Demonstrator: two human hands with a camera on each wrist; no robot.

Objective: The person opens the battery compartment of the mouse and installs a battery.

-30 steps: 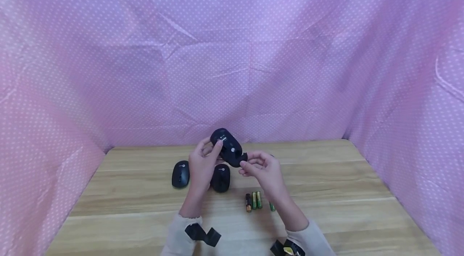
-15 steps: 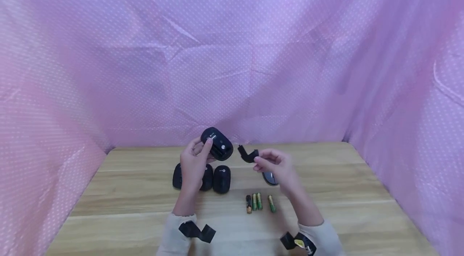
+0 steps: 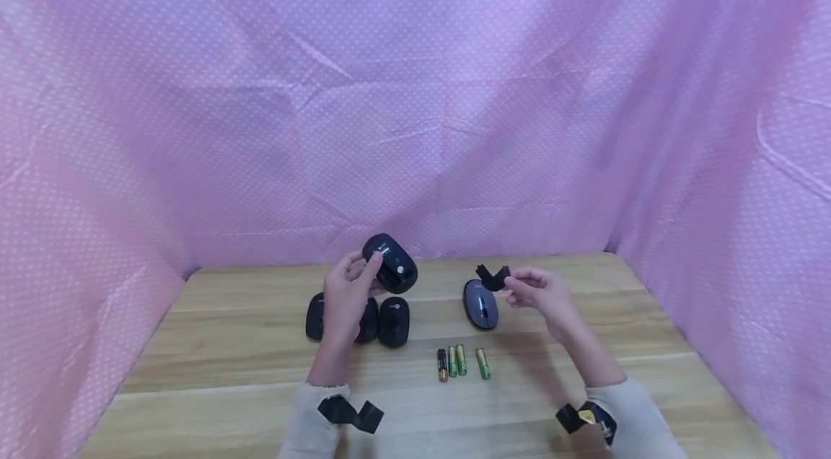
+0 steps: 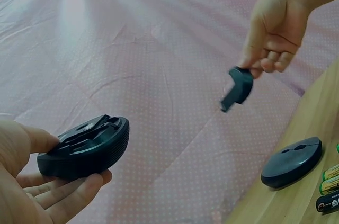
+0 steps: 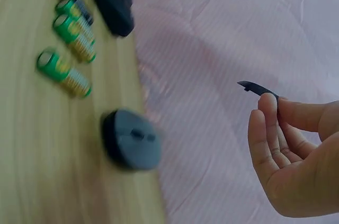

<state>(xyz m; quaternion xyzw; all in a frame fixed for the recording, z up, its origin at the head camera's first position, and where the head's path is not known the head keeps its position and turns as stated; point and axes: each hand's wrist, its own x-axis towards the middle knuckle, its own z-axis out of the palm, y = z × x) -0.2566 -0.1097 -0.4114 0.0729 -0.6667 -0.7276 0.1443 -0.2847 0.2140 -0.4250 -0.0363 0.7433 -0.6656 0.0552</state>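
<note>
My left hand [image 3: 345, 296] grips a black computer mouse [image 3: 391, 264] with its underside turned up, the thumb lying across it. In the left wrist view the uncovered battery compartment [image 4: 87, 136] shows in that mouse. Off to the right, my right hand [image 3: 542, 296] pinches a curved black battery cover [image 3: 495, 278] between thumb and fingertips, apart from the mouse. Below and left of this hand, a grey computer mouse [image 3: 480, 306] lies on the table. Nearer to me lie a black-and-copper battery [image 3: 442, 365] and several green-and-gold batteries [image 3: 483, 364].
Dark mice stand in a row at the left of the table: one black mouse [image 3: 394, 322] on the right, others [image 3: 314, 317] partly hidden by my left arm. The wooden table [image 3: 227, 358] ends at a pink dotted cloth [image 3: 415, 120] behind and at the sides.
The battery cover came away from the mouse in my right hand and moved right, past the grey mouse, which now shows fully. My left hand shifted slightly left with the mouse.
</note>
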